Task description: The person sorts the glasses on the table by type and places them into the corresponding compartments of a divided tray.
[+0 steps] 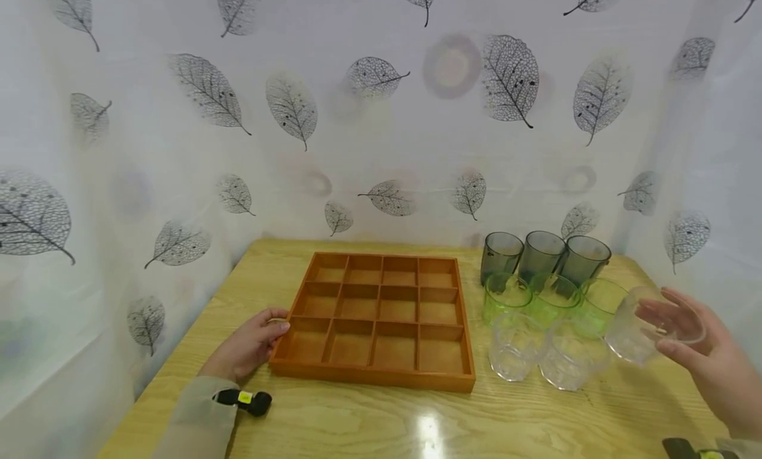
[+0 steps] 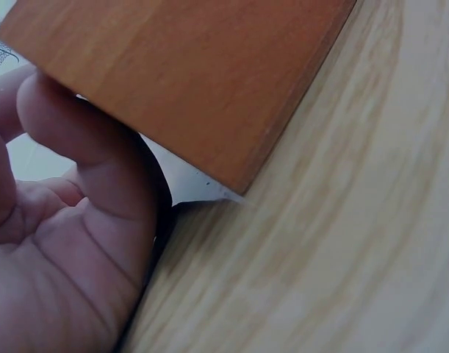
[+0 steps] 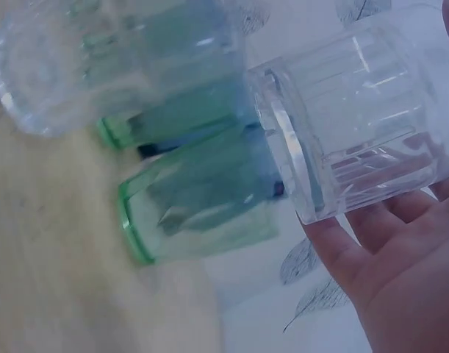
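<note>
My right hand [image 1: 708, 353] holds a clear glass [image 1: 639, 330] at the right side of the table, thumb on the near side and fingers behind. In the right wrist view the fingers wrap the side of this clear glass [image 3: 364, 118], and its thick base is tilted toward the other glasses. At the left, my left hand [image 1: 253, 343] grips the left edge of a brown wooden tray [image 1: 372, 374] divided into several bare compartments. The left wrist view shows curled fingers [image 2: 84, 140] against the tray's outer wall [image 2: 180, 81].
Two clear glasses [image 1: 513, 360] stand right of the tray. Behind them are three green glasses [image 1: 506, 307], then three dark grey glasses [image 1: 502, 257] at the back. A white curtain with leaf prints [image 1: 381, 141] hangs behind and beside the wooden table [image 1: 357, 422].
</note>
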Available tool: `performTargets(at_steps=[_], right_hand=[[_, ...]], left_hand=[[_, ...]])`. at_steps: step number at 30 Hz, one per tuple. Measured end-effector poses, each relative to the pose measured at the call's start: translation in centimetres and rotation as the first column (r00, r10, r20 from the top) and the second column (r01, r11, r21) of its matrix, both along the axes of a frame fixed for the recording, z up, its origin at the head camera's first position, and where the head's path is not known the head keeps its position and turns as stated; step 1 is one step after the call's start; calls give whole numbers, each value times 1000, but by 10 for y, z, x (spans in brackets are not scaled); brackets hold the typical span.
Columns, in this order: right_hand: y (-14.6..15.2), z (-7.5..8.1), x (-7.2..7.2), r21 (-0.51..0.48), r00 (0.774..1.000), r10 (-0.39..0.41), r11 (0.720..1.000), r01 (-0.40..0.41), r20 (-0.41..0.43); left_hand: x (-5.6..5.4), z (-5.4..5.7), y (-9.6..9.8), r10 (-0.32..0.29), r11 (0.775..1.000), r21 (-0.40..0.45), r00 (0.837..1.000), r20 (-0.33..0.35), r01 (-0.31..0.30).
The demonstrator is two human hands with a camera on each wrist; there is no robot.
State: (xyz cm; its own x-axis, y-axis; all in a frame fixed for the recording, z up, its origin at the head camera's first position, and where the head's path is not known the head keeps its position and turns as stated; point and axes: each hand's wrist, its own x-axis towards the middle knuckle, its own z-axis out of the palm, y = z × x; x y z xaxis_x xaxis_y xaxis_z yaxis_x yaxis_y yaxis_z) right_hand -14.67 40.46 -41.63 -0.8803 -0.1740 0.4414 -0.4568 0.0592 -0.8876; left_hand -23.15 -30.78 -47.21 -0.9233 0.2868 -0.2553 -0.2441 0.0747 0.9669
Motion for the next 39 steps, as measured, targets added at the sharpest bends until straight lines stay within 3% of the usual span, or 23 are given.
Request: performTargets(at_steps=[4,7,11,16,25,33,39], right_hand=[[-12,23,-6,181,997,-77,980,77,-9],[-24,40,-11,332,988,-149,931,153,-35],[-42,59,-19,420,983,-177,890,179,-44],[-65,75,-32,378,992,-129,918,120,-3],[-113,95,-53,428,991,-121,899,87,53],[-151,107,-72,374,992,-88,926,47,93],[-176,111,-89,301,993,-19,954,-17,116]], left_hand=[[1,1,1,6,1000,-8,1000,0,-6],[1,1,0,8,1000,-16,1000,-7,-9],[0,-1,0,0,1000,-16,1000,-15,-1],[-1,-2,0,-1,1000,-17,1000,-14,1],[-1,-2,-1,-4,1000,9,1000,-13,5],[2,3,0,5,1000,-3,1000,-14,-5],[2,2,1,0,1000,-5,1000,-23,0]])
